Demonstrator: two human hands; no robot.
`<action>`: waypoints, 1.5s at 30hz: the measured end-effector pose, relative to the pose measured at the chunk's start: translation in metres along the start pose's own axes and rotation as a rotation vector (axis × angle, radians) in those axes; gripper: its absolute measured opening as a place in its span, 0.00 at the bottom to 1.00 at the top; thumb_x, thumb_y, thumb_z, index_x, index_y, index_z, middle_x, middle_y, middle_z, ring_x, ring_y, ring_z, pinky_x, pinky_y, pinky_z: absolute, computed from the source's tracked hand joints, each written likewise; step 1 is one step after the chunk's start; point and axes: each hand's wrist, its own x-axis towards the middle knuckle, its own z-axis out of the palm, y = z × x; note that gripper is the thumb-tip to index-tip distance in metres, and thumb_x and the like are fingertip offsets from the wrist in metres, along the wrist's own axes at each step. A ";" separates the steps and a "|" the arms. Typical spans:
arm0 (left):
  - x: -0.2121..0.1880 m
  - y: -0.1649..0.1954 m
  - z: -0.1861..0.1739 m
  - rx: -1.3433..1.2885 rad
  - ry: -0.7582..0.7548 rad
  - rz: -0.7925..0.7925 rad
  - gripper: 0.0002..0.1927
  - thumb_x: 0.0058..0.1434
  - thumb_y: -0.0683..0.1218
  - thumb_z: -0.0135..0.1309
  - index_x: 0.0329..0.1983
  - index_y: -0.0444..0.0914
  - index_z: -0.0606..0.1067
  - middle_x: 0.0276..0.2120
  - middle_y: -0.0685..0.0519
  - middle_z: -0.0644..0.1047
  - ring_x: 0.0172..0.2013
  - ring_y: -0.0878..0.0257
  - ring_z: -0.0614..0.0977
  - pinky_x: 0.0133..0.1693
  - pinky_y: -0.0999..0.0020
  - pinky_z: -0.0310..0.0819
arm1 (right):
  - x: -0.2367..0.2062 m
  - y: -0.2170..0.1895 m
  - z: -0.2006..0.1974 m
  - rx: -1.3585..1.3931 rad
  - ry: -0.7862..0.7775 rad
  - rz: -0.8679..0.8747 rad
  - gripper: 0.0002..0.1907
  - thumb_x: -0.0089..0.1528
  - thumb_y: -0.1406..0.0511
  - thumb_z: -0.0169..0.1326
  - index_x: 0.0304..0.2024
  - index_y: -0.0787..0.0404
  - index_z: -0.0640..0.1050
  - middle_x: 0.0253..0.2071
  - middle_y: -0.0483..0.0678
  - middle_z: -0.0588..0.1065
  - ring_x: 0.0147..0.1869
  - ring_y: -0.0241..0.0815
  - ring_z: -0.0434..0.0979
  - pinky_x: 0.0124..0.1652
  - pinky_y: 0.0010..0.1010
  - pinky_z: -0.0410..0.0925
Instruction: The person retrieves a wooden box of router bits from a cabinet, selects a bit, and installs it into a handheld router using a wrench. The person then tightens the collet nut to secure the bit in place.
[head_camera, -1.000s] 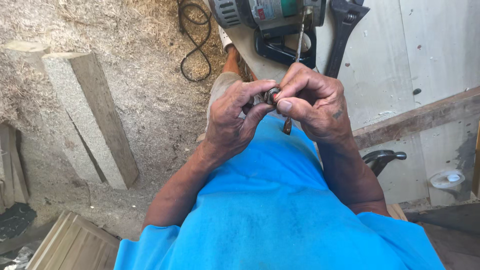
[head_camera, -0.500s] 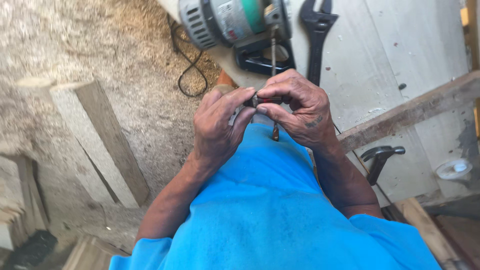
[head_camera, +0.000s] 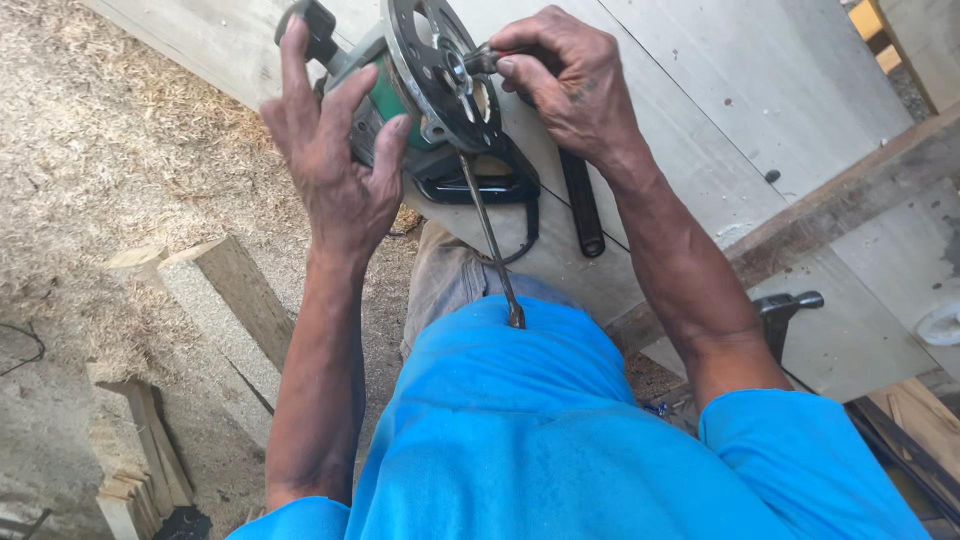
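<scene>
While left hand (head_camera: 335, 170) is gripping router (head_camera: 410, 85) | right hand (head_camera: 570, 85) is pinching wrench (head_camera: 490, 235) at collet (head_camera: 458, 68) | above worktop (head_camera: 760, 90)

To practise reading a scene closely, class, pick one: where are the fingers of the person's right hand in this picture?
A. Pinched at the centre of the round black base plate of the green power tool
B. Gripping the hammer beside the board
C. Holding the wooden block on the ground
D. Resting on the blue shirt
A: the right hand pinches a small part at the hub of the round black base plate of the green power tool, which the left hand steadies.
</scene>
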 end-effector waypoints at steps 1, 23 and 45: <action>0.004 -0.006 0.005 0.015 -0.007 0.013 0.21 0.68 0.46 0.68 0.62 0.45 0.77 0.76 0.49 0.52 0.69 0.59 0.65 0.66 0.63 0.58 | 0.007 0.008 0.003 0.002 -0.030 -0.030 0.06 0.71 0.77 0.56 0.50 0.68 0.80 0.46 0.49 0.79 0.44 0.35 0.82 0.43 0.24 0.78; 0.021 -0.014 0.001 0.223 -0.331 0.119 0.20 0.73 0.47 0.54 0.66 0.57 0.78 0.79 0.56 0.47 0.54 0.54 0.64 0.56 0.54 0.58 | 0.035 0.022 0.003 -0.408 -0.275 -0.173 0.09 0.75 0.63 0.56 0.44 0.64 0.79 0.37 0.48 0.75 0.39 0.41 0.77 0.39 0.36 0.71; 0.019 -0.041 0.012 0.184 -0.119 0.167 0.11 0.70 0.53 0.52 0.52 0.50 0.78 0.74 0.57 0.56 0.50 0.58 0.64 0.51 0.57 0.60 | 0.034 0.025 0.021 -0.193 -0.256 0.144 0.07 0.72 0.66 0.54 0.46 0.64 0.78 0.34 0.48 0.78 0.35 0.36 0.78 0.33 0.26 0.71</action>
